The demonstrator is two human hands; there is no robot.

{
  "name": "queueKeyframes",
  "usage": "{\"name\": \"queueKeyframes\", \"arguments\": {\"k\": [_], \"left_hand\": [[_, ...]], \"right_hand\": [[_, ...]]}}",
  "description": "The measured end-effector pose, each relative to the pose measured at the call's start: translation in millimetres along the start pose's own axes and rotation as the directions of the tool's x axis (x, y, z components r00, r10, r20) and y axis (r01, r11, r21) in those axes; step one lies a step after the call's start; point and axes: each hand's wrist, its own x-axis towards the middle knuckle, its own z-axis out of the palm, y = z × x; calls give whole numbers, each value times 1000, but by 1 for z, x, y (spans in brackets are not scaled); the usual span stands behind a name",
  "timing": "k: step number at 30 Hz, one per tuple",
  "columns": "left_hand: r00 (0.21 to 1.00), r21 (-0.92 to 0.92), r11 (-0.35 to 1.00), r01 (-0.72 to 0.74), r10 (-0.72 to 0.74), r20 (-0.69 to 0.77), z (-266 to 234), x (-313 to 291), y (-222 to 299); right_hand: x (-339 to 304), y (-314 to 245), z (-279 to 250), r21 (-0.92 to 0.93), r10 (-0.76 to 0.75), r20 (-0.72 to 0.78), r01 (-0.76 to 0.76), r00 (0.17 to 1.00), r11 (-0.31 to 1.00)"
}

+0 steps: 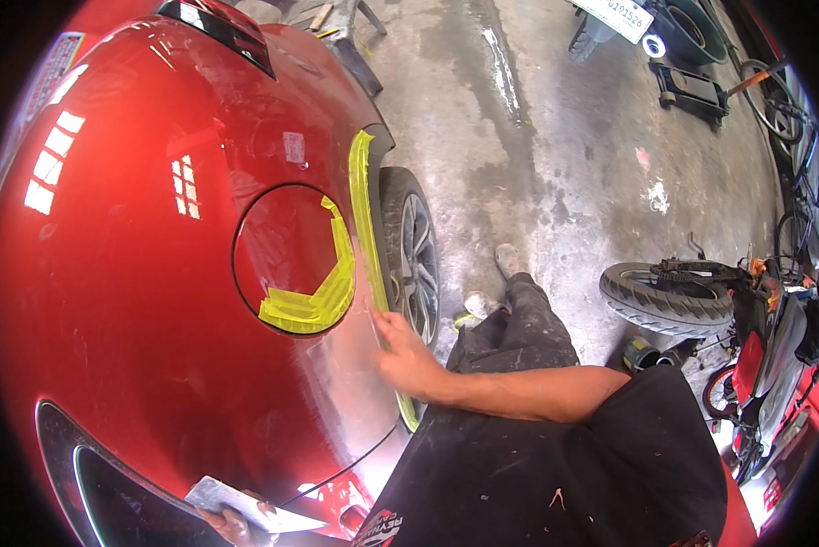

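Observation:
A glossy red car rear quarter panel [154, 273] fills the left side. Its round fuel door [286, 237] has yellow-green masking tape [314, 310] along its right and lower edge. More tape [361, 191] follows the wheel arch above the wheel [416, 251]. Between them, a dull, pale patch [336, 378] runs down the panel. My right hand [408, 358] is at the edge of this patch beside the arch, fingers curled together; what they hold is hidden. At the bottom left, my left hand [232, 527] grips a flat white board [250, 507], its fingers partly hidden.
A dark tail light [108, 483] lies near my left hand. A thin black cable [350, 463] crosses the lower panel. On the right stands a motorcycle with a bare rear wheel [667, 299]. A floor jack [692, 91] sits farther off on the stained concrete floor [592, 164].

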Motion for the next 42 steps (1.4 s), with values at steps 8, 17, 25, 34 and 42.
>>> {"name": "queueKeyframes", "arguments": {"k": [8,17,25,34,42], "left_hand": [[982,79,988,-130,117,151,3,3,0],[993,-180,979,93,-78,93,8,2,5],[987,-134,985,109,-91,136,17,6,9],[991,-127,986,110,-100,84,24,6,11],[991,-148,983,111,-98,96,19,5,11]], "right_hand": [[-21,-15,10,-237,-282,34,282,959,930],[-41,-33,8,-236,-430,116,445,895,864],[1,-19,-43,437,224,84,-238,971,868],[15,-6,-21,246,237,-10,-228,971,942],[13,-7,-9,-31,8,-16,-9,1000,999]]}}
